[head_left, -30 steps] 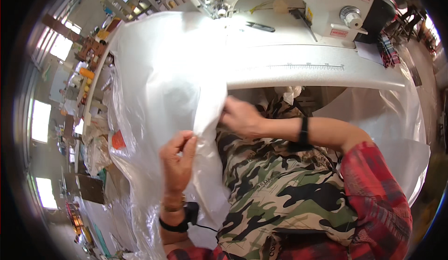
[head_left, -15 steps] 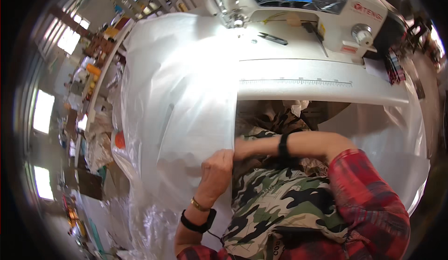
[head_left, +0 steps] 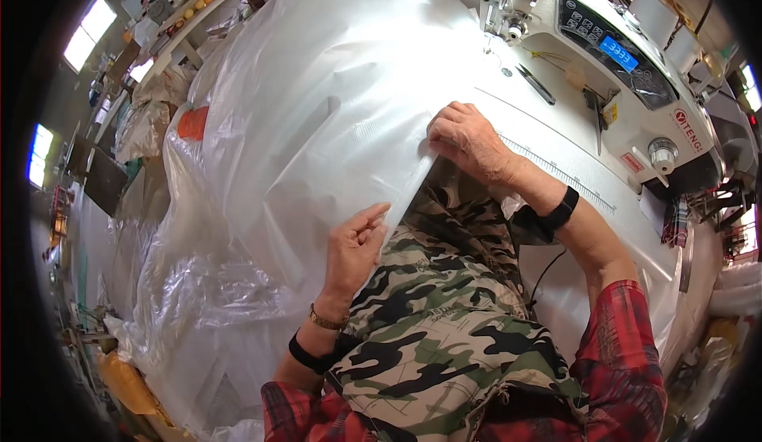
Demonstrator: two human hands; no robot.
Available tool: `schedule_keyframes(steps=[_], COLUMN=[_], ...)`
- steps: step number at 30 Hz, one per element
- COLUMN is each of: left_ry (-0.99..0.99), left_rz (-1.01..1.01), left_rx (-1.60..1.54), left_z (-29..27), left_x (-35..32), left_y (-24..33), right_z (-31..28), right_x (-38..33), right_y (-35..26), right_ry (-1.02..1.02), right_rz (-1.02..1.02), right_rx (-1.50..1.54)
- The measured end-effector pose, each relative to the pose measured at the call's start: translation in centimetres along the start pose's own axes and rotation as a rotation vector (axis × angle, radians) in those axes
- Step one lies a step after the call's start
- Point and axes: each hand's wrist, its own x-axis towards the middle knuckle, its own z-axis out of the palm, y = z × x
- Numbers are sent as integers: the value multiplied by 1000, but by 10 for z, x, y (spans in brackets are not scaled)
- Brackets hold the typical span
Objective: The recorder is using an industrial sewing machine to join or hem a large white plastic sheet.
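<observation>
Plastic sheet (head_left: 309, 140), edge in closed right hand (head_left: 474, 142), left hand (head_left: 352, 250) over it, grip unclear

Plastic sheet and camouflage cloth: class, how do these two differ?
The plastic sheet is pale and plain; the camouflage cloth is patterned green, black and tan. The sheet fills more of the view than the cloth. The right hand grips the sheet's edge, not the cloth. Both are creased.

You are in a sewing workshop: your bench (head_left: 573, 142) carries a sewing machine (head_left: 587, 57) with a lit screen (head_left: 619, 53), snips (head_left: 536, 85), a ruler scale (head_left: 556, 168) and broad plastic sheeting (head_left: 349, 109).
</observation>
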Motion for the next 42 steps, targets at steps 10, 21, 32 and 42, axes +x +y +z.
schedule_keyframes(steps=[10, 21, 32, 42], left_ry=[114, 224, 104, -260], left_rz=[502, 634, 534, 261], left_rx=[489, 812, 532, 458], left_z=[13, 6, -13, -20], left_x=[8, 19, 33, 41], left_y=[8, 32, 11, 20], right_z=[-17, -22, -26, -26], right_x=[-3, 21, 35, 34], right_y=[3, 12, 55, 72], right_ry=[-99, -233, -186, -108], right_rz=[-150, -182, -76, 40], right_rx=[43, -137, -217, -204])
